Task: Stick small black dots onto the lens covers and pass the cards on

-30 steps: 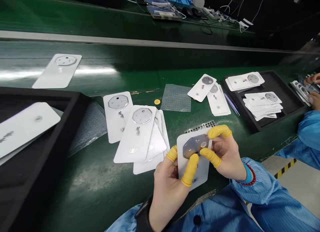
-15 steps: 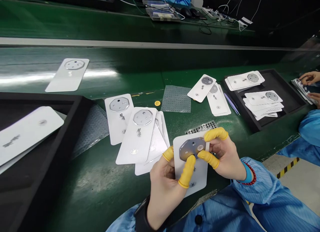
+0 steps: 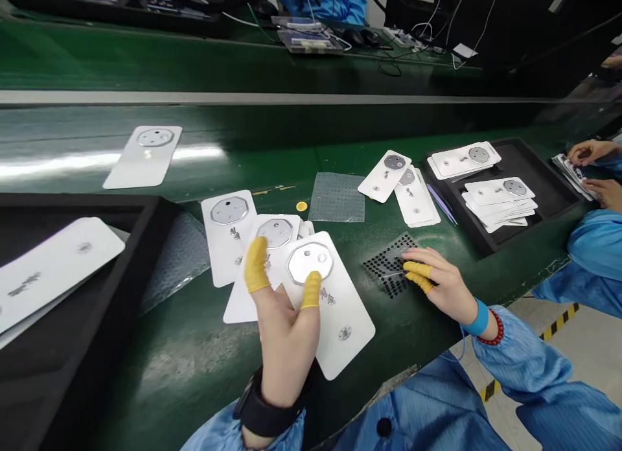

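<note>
Currently pinched in the left hand (image 3: 284, 328): a white rounded-rectangular back cover with a silver octagonal plate (image 3: 340, 308). Sits low over the green work mat (image 3: 194, 367) near its front edge, just right of a fanned pile of like white covers (image 3: 228, 237), overlapping that pile's near side. Held by the thumb, capped in a yellow rubber cot and pressed on the face just below the octagonal plate; forefinger, capped likewise, raised free in front of the pile; remaining fingers hidden under the cover.

Right hand (image 3: 440, 286) well apart from the cover, palm down, fingers stretched loosely side by side and closed on nothing. Rests two yellow-capped tips on a clear film sheet dotted with small black pieces (image 3: 383, 266).

Behind, on the mat: a clear bubble-textured square (image 3: 337, 197), with a small yellow disc (image 3: 302, 206) just beside its left edge. Farther right, two overlapping white covers (image 3: 386, 175), then a black tray (image 3: 558, 179) holding more stacks. At left, a second black tray (image 3: 131, 250) with a white cover inside. On the shiny green belt (image 3: 291, 133) beyond, a lone white cover (image 3: 143, 156). At the far right edge, a co-worker's hands (image 3: 590, 153) in blue sleeves, on a small stack.
</note>
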### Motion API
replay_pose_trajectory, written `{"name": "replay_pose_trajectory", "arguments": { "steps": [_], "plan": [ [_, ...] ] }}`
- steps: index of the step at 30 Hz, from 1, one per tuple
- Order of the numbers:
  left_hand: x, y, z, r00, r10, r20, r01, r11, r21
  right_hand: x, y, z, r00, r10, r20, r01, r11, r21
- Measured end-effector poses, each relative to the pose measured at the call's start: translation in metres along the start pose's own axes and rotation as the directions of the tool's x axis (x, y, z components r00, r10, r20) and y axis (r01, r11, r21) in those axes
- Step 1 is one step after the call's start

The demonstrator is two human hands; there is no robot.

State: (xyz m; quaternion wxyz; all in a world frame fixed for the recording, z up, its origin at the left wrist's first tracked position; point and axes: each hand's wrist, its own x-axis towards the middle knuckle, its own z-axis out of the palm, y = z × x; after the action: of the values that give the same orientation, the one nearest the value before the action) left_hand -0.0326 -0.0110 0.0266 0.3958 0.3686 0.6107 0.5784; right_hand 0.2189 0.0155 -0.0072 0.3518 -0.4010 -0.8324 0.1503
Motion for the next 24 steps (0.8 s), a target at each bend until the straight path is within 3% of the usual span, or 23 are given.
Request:
{"name": "replay_pose_trajectory", "arguments": {
  "steps": [3,5,9,11,13,16,18,24],
  "plan": [
    [0.0,-0.011,0.003,0.988,-0.106,0.113,0.097,0.992,0.078,0.009,-0.012,-0.014,0.989,-0.042,-0.143,0.049,0.998,0.048],
    [-0.004,-0.017,0.006,0.956,-0.166,0.244,0.158,0.986,0.05,0.015,-0.021,-0.021,0.984,-0.096,-0.149,0.102,0.994,0.038],
    [-0.014,-0.019,0.013,0.901,-0.178,0.396,0.209,0.977,-0.036,0.023,-0.031,-0.021,0.965,-0.26,0.014,0.26,0.966,0.009],
    [-0.017,-0.014,0.018,0.878,-0.187,0.441,0.237,0.969,-0.062,0.028,-0.034,-0.019,0.949,-0.29,0.122,0.281,0.956,0.089],
    [-0.017,-0.007,0.022,0.864,-0.2,0.461,0.267,0.96,-0.084,0.033,-0.038,-0.015,0.954,-0.249,0.169,0.217,0.958,0.188],
    [-0.017,-0.002,0.024,0.856,-0.227,0.465,0.313,0.943,-0.115,0.04,-0.043,-0.006,0.986,-0.142,0.089,0.116,0.96,0.254],
    [-0.019,-0.005,0.023,0.859,-0.255,0.443,0.346,0.928,-0.137,0.043,-0.046,0.003,0.991,-0.132,0.035,0.119,0.959,0.258],
    [-0.023,-0.02,0.02,0.887,-0.329,0.324,0.406,0.89,-0.209,0.041,-0.045,0.017,0.99,-0.137,0.014,0.131,0.967,0.219]
  ]
}}
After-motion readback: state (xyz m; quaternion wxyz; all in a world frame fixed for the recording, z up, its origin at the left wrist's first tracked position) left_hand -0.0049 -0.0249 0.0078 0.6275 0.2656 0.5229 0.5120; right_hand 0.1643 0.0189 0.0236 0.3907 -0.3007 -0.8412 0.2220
